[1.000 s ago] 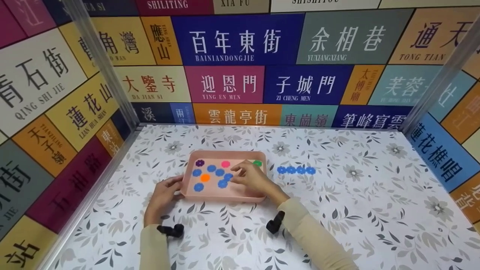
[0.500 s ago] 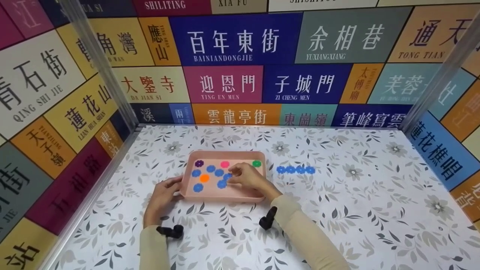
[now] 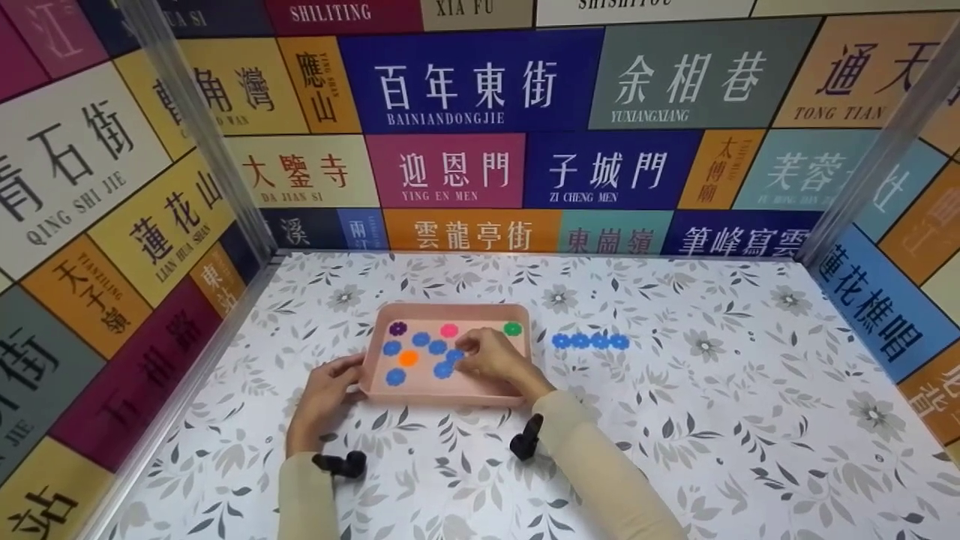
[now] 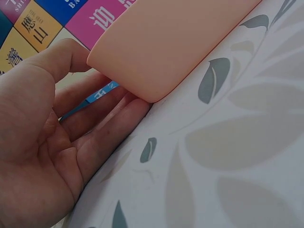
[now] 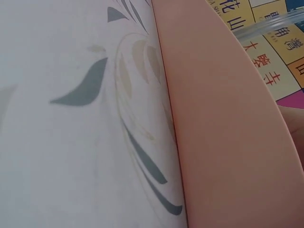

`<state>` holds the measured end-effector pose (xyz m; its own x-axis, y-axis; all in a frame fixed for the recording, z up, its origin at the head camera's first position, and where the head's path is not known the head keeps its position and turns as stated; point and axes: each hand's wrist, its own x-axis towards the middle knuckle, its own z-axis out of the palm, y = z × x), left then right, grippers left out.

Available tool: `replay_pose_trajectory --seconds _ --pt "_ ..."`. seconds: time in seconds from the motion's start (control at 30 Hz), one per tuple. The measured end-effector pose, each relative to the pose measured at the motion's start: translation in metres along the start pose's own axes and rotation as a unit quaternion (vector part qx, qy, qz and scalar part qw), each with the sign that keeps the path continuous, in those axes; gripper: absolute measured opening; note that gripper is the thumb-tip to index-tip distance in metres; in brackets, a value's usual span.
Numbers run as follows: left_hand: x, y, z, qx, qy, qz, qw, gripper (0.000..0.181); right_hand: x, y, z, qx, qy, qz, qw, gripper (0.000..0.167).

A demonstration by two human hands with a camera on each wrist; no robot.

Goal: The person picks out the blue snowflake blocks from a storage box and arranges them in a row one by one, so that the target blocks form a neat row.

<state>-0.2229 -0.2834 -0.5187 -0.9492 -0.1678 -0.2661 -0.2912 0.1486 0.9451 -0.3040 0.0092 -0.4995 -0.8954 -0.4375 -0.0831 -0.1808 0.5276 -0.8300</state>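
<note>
At the left end of the pink tray (image 3: 450, 395), my left hand (image 3: 326, 397) grips the wall. In the left wrist view, the thumb of that hand (image 4: 47, 118) is at the rim of the tray (image 4: 156, 52), with its fingers low against the corner. My right hand (image 3: 499, 360) reaches over the tray's right half, thumb and index finger pinching a blue flower piece (image 3: 453, 355). Another blue piece (image 3: 443, 369) touches it. In the right wrist view the tray wall (image 5: 223, 114) hides the fingertips; part of the hand (image 5: 295, 126) shows at the edge.
Also in the tray lie several blue pieces (image 3: 437, 346), an orange (image 3: 408, 358), a purple (image 3: 398, 328), a pink (image 3: 448, 330) and a green piece (image 3: 512, 329). Right of it, several blue pieces (image 3: 600, 341) form a row on the patterned tabletop (image 3: 720, 420).
My right hand has moved slightly left and its fingertips have closed in on the blue piece, uncovering the green one. The left hand stays at the tray.
</note>
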Motion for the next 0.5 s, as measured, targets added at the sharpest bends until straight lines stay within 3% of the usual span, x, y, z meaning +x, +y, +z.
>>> replay_pose_trajectory --seconds 0.5 --pt "-0.0017 -0.0007 -0.0007 -0.008 -0.004 0.013 0.9999 0.045 0.0021 0.0003 0.0036 -0.023 0.016 -0.015 0.9995 0.034"
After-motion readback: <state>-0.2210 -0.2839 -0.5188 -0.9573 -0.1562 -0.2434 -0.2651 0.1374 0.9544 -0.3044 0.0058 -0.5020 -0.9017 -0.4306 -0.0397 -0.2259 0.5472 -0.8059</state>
